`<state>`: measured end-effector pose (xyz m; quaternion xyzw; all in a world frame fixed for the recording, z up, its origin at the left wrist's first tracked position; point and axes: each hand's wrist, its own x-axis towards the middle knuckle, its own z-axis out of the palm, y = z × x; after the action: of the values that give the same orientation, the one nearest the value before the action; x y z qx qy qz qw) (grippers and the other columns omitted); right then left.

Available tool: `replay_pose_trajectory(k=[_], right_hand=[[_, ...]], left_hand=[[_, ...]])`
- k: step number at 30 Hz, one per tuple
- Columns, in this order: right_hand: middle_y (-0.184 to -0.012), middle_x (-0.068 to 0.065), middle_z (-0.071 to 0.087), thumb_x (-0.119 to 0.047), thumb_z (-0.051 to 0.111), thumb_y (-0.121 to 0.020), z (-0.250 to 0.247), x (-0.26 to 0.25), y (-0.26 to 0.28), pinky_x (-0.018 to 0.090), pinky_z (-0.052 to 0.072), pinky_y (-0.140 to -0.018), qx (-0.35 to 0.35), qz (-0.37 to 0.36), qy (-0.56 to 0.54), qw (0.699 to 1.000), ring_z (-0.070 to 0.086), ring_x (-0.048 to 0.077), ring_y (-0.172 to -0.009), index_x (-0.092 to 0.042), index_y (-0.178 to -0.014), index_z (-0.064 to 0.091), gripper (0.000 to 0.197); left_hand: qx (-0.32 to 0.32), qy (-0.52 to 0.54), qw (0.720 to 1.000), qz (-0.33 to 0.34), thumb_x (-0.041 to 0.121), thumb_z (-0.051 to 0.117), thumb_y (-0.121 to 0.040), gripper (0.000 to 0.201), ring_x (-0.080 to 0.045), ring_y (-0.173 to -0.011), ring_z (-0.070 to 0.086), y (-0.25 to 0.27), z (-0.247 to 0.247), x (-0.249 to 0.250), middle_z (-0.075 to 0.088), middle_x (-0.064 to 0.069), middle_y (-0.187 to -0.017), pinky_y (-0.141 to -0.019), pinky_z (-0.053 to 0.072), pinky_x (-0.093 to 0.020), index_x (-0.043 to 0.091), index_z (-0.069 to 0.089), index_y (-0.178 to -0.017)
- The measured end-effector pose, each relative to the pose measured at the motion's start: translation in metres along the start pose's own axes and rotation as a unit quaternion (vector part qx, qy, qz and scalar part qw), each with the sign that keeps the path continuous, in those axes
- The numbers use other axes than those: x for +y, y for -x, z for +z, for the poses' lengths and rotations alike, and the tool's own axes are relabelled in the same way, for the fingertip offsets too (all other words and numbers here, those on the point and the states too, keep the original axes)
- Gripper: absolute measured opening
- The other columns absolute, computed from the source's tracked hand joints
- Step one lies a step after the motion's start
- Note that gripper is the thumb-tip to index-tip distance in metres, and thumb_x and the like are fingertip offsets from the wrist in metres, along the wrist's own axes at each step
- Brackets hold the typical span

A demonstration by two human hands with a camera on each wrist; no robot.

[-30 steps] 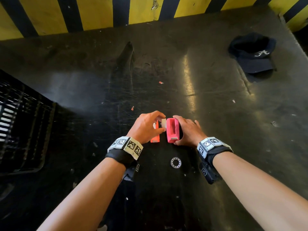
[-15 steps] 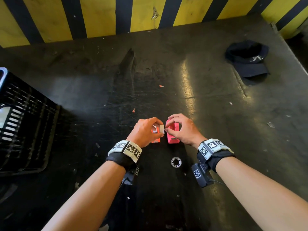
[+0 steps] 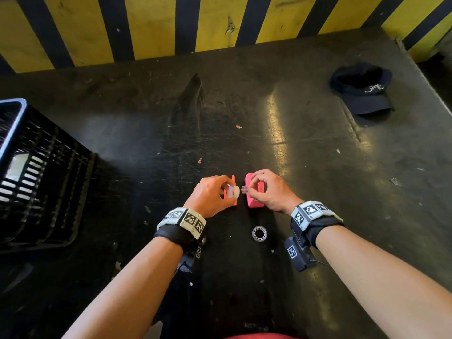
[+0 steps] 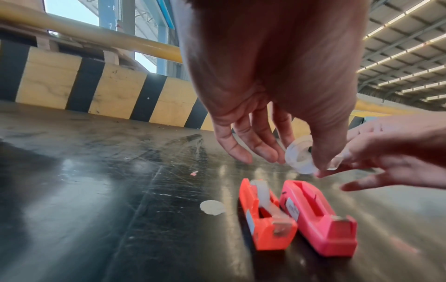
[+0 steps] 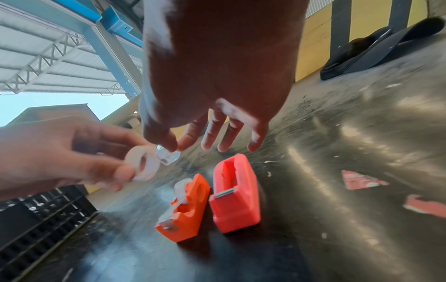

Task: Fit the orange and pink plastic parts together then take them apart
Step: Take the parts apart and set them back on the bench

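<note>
Now the left hand (image 5: 72, 158) pinches a white tape roll (image 5: 142, 166) above the orange part (image 5: 185, 211); the right hand (image 5: 205, 106) pinches its clear tape end (image 5: 167, 158). The pink part (image 5: 235, 198) stands just beside the orange one. Probably the person should pull the tape slowly and keep the roll steady.

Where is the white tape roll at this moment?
The white tape roll is in the air, pinched by the left hand, above the orange dispenser; the right hand pinches its clear loose end.

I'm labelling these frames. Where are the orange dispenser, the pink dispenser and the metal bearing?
orange dispenser (image 4: 265, 219): left wrist view, on its side wall.
pink dispenser (image 5: 237, 202): right wrist view, on its front body.
metal bearing (image 3: 259, 233): head view, on its ring.
</note>
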<state>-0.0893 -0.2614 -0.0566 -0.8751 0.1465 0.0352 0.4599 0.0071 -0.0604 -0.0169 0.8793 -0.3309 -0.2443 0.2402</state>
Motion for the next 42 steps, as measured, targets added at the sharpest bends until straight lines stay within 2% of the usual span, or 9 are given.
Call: replay_pose_trajectory(k=[4,8,13,18,26,29,32,36,42], right_hand=[[-0.116,0.002,0.065,-0.026,0.077,-0.083,-0.005,0.011,0.009,0.032,0.045,-0.099,-0.011,0.024,0.029,0.999,0.061,0.019,-0.115,-0.017,-0.083,0.072,0.01],[-0.114,-0.002,0.065,-0.055,0.068,-0.073,-0.004,0.012,0.024,0.037,0.046,-0.1,-0.023,0.047,0.025,0.998,0.06,0.015,-0.112,-0.026,-0.08,0.068,0.03],[-0.115,0.001,0.065,-0.026,0.075,-0.085,0.0,0.013,0.04,0.036,0.046,-0.1,-0.029,0.044,0.033,0.998,0.062,0.017,-0.109,-0.017,-0.085,0.07,0.01],[-0.108,-0.008,0.066,-0.051,0.066,-0.073,-0.005,0.019,0.06,0.044,0.046,-0.102,-0.013,0.063,0.023,0.998,0.064,0.016,-0.105,-0.032,-0.076,0.065,0.019],[-0.11,0.001,0.068,-0.026,0.077,-0.084,-0.024,0.041,0.092,0.035,0.047,-0.099,0.024,0.085,0.011,0.996,0.063,0.02,-0.107,-0.026,-0.078,0.067,0.011],[-0.116,0.001,0.068,-0.025,0.077,-0.086,-0.025,0.052,0.102,0.029,0.04,-0.105,0.013,0.094,0.004,0.996,0.056,0.023,-0.131,-0.026,-0.079,0.066,0.013],[-0.122,0.003,0.068,-0.023,0.077,-0.087,-0.028,0.054,0.108,0.022,0.033,-0.106,0.003,0.095,-0.008,0.995,0.046,0.019,-0.144,-0.019,-0.084,0.069,0.009],[-0.116,0.001,0.069,-0.021,0.074,-0.088,-0.032,0.042,0.105,0.022,0.038,-0.101,-0.007,0.073,-0.016,0.997,0.06,0.019,-0.123,-0.021,-0.082,0.07,0.007],[-0.118,-0.004,0.066,-0.025,0.073,-0.089,-0.031,0.006,0.086,0.031,0.049,-0.099,-0.035,0.028,-0.026,0.999,0.061,0.011,-0.11,-0.022,-0.089,0.071,0.004]], left_hand=[[-0.074,-0.082,0.993,-0.04,0.035,0.082,-0.081,0.039,-0.013,-0.093,0.067,0.022,0.019,-0.01,0.07,0.004,-0.108,-0.086,0.059,-0.034,0.027,0.069,-0.117],[-0.131,-0.171,0.973,-0.078,0.042,0.077,-0.084,0.04,-0.019,-0.108,0.065,0.045,0.053,-0.021,0.066,0.003,-0.117,-0.095,0.054,-0.042,0.031,0.062,-0.119],[-0.131,-0.223,0.961,-0.096,0.048,0.076,-0.083,0.052,-0.025,-0.123,0.057,0.059,0.074,-0.023,0.061,-0.001,-0.13,-0.102,0.048,-0.046,0.03,0.057,-0.128],[-0.104,-0.225,0.969,0.002,0.05,0.072,-0.086,0.065,-0.027,-0.134,0.047,0.047,0.084,0.002,0.049,-0.003,-0.145,-0.108,0.043,-0.049,0.033,0.047,-0.143],[-0.143,-0.232,0.959,0.084,0.034,0.067,-0.093,0.052,-0.029,-0.132,0.051,0.025,0.117,0.04,0.054,-0.005,-0.144,-0.107,0.044,-0.048,0.033,0.052,-0.143],[-0.119,-0.157,0.978,0.061,0.034,0.068,-0.092,0.043,-0.026,-0.12,0.062,0.026,0.12,0.038,0.067,-0.003,-0.128,-0.102,0.052,-0.044,0.031,0.06,-0.133],[-0.069,0.06,0.996,-0.015,0.037,0.076,-0.087,0.032,-0.011,-0.099,0.074,0.029,0.105,0.036,0.078,0.006,-0.103,-0.092,0.059,-0.03,0.027,0.07,-0.116],[-0.082,0.297,0.947,-0.089,0.028,0.073,-0.094,0.021,-0.019,-0.098,0.078,0.03,0.069,0.045,0.081,-0.003,-0.097,-0.089,0.061,-0.033,0.019,0.071,-0.112],[-0.073,0.38,0.917,-0.093,0.023,0.071,-0.096,0.03,-0.017,-0.095,0.077,0.036,0.04,0.044,0.078,-0.016,-0.109,-0.093,0.062,-0.037,0.008,0.07,-0.122]])
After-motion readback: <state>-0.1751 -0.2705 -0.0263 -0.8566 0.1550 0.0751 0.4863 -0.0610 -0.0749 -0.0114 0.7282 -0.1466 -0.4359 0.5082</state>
